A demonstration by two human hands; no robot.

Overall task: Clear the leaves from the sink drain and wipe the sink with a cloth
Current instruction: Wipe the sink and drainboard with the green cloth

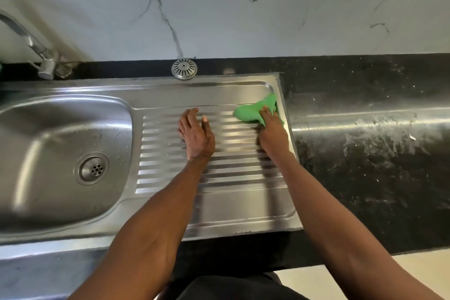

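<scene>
A stainless steel sink (29, 114) has its basin on the left and a ribbed drainboard (233, 197) on the right. The round drain (92, 168) in the basin shows no leaves. A green cloth (253, 111) lies crumpled at the drainboard's far right corner. My right hand (272, 129) presses on the cloth, fingers gripping it. My left hand (194, 131) rests flat on the drainboard ribs, fingers apart, holding nothing.
A chrome tap (36, 51) stands at the back left. A round metal strainer cap (184, 68) sits on the black counter (365, 153) behind the drainboard. The counter to the right carries white smears. A marble wall rises behind.
</scene>
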